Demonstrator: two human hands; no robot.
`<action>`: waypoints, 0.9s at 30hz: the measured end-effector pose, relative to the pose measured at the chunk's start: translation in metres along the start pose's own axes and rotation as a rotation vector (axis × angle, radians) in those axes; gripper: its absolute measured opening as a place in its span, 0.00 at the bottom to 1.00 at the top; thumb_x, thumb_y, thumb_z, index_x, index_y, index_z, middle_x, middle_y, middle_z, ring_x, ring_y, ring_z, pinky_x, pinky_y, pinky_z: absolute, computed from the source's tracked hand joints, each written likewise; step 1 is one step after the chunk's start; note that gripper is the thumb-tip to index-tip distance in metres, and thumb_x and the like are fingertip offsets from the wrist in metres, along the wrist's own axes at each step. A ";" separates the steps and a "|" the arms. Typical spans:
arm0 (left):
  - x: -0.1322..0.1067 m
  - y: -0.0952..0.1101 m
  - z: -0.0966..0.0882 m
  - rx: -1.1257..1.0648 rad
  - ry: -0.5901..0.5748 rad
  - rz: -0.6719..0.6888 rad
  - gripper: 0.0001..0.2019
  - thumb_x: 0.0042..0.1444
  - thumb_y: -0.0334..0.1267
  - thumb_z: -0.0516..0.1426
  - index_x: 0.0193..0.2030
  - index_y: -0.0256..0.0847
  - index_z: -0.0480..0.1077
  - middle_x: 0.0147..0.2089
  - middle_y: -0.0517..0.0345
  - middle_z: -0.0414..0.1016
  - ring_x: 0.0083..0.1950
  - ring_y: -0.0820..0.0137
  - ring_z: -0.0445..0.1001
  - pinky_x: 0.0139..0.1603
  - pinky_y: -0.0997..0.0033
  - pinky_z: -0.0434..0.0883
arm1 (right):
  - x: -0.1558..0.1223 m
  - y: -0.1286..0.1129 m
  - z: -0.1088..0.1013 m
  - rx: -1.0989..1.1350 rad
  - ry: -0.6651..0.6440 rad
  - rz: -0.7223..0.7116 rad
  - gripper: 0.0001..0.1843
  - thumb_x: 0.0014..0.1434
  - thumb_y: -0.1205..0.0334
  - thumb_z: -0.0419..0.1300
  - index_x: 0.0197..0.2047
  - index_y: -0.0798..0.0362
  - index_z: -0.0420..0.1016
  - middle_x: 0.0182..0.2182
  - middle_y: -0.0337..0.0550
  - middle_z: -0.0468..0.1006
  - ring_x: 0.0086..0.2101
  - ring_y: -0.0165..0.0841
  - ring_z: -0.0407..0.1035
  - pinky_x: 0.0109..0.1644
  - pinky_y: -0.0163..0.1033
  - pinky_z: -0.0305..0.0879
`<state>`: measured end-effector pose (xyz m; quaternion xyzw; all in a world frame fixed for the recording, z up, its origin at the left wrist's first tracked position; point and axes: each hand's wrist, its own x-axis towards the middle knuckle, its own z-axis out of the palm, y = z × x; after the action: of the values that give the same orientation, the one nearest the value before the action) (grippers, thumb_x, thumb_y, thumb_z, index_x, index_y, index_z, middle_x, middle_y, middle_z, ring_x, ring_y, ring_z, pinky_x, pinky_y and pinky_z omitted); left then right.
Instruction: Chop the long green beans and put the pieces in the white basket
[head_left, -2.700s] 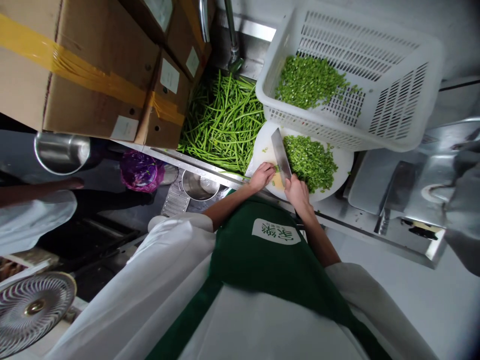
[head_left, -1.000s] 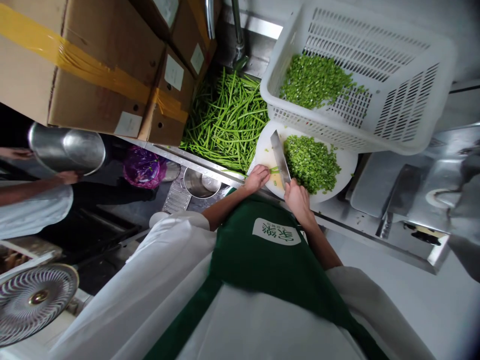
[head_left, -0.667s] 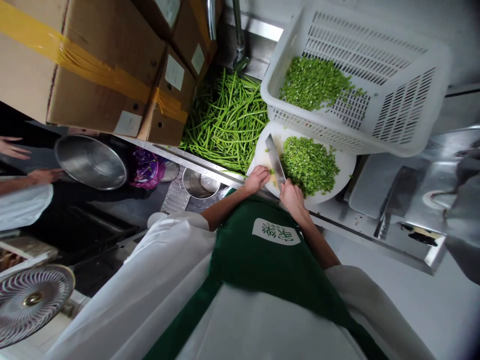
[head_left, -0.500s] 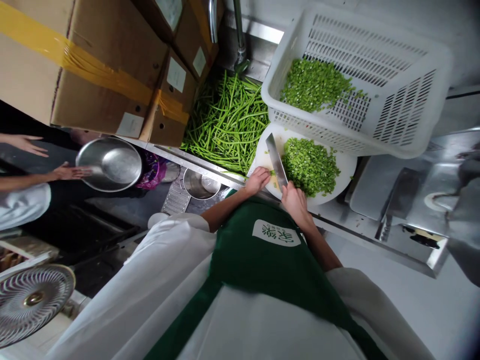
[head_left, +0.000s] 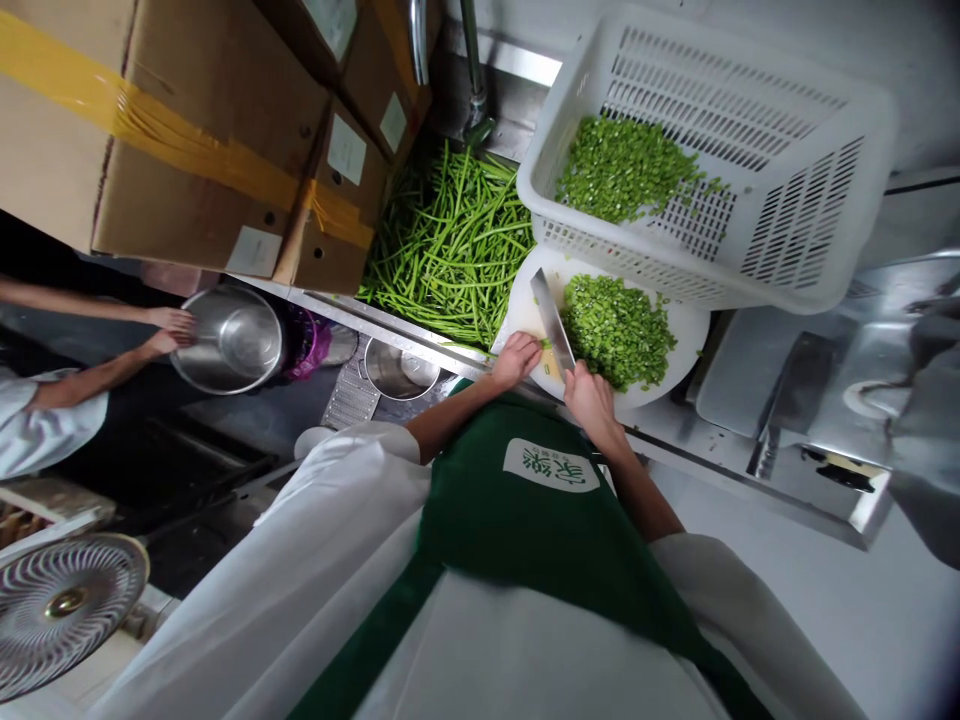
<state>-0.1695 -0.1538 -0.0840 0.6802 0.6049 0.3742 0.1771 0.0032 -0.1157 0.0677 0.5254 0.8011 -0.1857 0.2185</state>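
My right hand [head_left: 589, 392] grips the handle of a cleaver [head_left: 552, 318], its broad blade standing on the round white cutting board [head_left: 684, 372]. Left of the blade, my left hand [head_left: 516, 358] is closed over green stalks, whose cut ends show by the fingertips; the rest is mostly hidden under the hand. A heap of chopped green stalks [head_left: 619, 332] lies on the board to the right of the blade. Long uncut stalks [head_left: 457, 245] fill the sink beyond my left hand.
A white perforated basket [head_left: 780, 285] with chopped greens overlaps the board's far edge. Cardboard boxes [head_left: 217, 130] are stacked at left. Another knife [head_left: 796, 385] lies at right. A co-worker's hands [head_left: 171, 330] hold a metal pot [head_left: 232, 340]; a fan [head_left: 67, 610] stands lower left.
The co-worker's hands have come onto the rim of the metal pot, which has shifted slightly right and down. My hands and the cleaver look nearly unchanged at the board.
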 end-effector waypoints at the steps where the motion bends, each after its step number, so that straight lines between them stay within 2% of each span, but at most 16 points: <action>1: 0.001 0.001 0.000 0.005 0.005 -0.001 0.14 0.72 0.40 0.48 0.43 0.39 0.74 0.44 0.49 0.75 0.48 0.63 0.70 0.54 0.56 0.70 | 0.000 -0.002 -0.001 -0.002 -0.003 -0.002 0.20 0.74 0.59 0.42 0.55 0.58 0.71 0.43 0.58 0.82 0.43 0.42 0.77 0.47 0.40 0.64; 7: -0.009 0.001 -0.009 0.008 0.085 -0.063 0.15 0.72 0.44 0.50 0.42 0.40 0.74 0.42 0.49 0.74 0.48 0.62 0.70 0.51 0.56 0.70 | -0.002 -0.009 -0.004 0.003 0.015 -0.008 0.20 0.75 0.58 0.43 0.56 0.58 0.70 0.42 0.58 0.82 0.43 0.42 0.78 0.47 0.40 0.64; 10: -0.013 -0.001 -0.011 0.017 0.073 -0.070 0.16 0.72 0.45 0.49 0.40 0.40 0.74 0.41 0.49 0.74 0.47 0.62 0.69 0.50 0.56 0.70 | 0.000 -0.010 -0.003 -0.008 -0.015 -0.017 0.19 0.74 0.58 0.43 0.56 0.58 0.70 0.42 0.59 0.82 0.43 0.42 0.78 0.47 0.40 0.64; 18: -0.014 -0.002 -0.005 0.035 0.066 -0.076 0.16 0.72 0.43 0.50 0.40 0.40 0.75 0.41 0.49 0.75 0.46 0.61 0.69 0.50 0.55 0.68 | 0.006 -0.017 -0.002 -0.028 -0.012 -0.029 0.19 0.74 0.58 0.43 0.56 0.57 0.70 0.44 0.58 0.82 0.44 0.41 0.78 0.46 0.38 0.64; 24: -0.019 -0.002 -0.005 0.019 0.142 -0.098 0.15 0.71 0.44 0.51 0.40 0.40 0.75 0.41 0.50 0.76 0.46 0.63 0.70 0.50 0.57 0.69 | 0.003 -0.017 -0.005 -0.029 0.011 -0.060 0.20 0.74 0.58 0.42 0.56 0.57 0.70 0.42 0.58 0.82 0.43 0.42 0.78 0.46 0.39 0.64; 27: -0.019 -0.003 -0.002 0.038 0.131 -0.120 0.15 0.71 0.44 0.51 0.41 0.40 0.76 0.42 0.50 0.76 0.47 0.62 0.69 0.51 0.56 0.68 | 0.005 -0.020 -0.004 -0.026 -0.005 -0.063 0.19 0.74 0.58 0.43 0.56 0.56 0.70 0.43 0.57 0.82 0.43 0.42 0.78 0.47 0.39 0.64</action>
<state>-0.1729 -0.1714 -0.0907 0.6200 0.6619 0.3951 0.1462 -0.0174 -0.1171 0.0699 0.4966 0.8190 -0.1832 0.2216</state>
